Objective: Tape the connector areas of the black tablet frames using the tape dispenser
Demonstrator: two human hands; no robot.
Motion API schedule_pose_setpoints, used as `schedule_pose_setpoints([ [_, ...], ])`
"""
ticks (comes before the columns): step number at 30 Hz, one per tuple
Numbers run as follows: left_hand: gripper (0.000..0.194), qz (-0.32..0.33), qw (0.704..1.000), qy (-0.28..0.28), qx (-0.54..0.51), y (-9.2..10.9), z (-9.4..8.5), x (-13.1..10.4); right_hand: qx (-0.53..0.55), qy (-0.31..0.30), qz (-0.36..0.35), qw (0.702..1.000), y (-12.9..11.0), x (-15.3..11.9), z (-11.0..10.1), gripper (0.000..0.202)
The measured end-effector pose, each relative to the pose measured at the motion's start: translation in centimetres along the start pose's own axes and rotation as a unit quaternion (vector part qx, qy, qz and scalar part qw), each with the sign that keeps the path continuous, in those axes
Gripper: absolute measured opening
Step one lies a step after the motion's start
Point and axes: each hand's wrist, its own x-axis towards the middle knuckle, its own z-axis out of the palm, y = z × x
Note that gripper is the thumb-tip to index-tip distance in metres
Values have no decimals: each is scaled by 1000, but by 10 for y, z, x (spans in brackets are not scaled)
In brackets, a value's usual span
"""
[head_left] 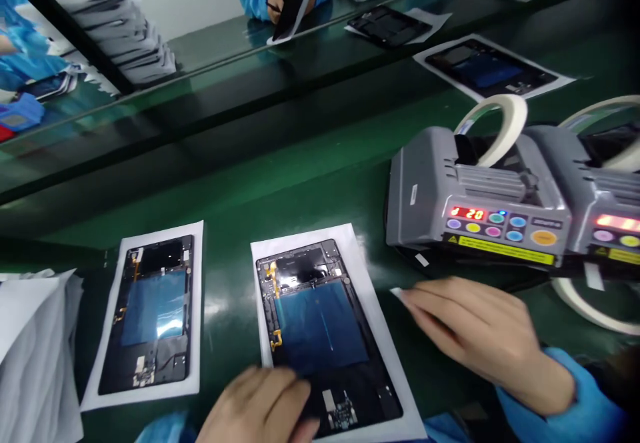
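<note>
Now left hand [260, 406] flat, open, pinning opened tablet [325, 336]; right hand [480, 336] pinches tape piece [400, 293] near dispenser [475, 203]. Best keep tablet steady, tape taut, unwrinkled.

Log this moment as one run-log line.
left hand: resting on middle tablet | right hand: holding tape piece by dispenser | second tablet: left, untouched

Bare hands, no gloves; bright blue sleeves [565, 409] with snug cuffs.
</note>
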Motion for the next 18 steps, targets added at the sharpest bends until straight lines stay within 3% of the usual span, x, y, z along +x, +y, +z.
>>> schedule_pose_setpoints([
  [4, 18, -72, 995, -68, 18, -15, 21, 72, 50, -68, -25, 996, 1, 23, 38, 11],
  [7, 10, -95, 990, -93, 43, -26, 47, 100, 77, -87, -17, 993, 9, 26, 60, 16],
  [11, 14, -84, 994, -59, 45, -33, 65, 104, 114, -106, -2, 988, 16, 22, 67, 21],
  [18, 14, -53, 996, -31, 57, -33, 71, 103, 120, -132, -7, 984, 16, 22, 66, 25],
])
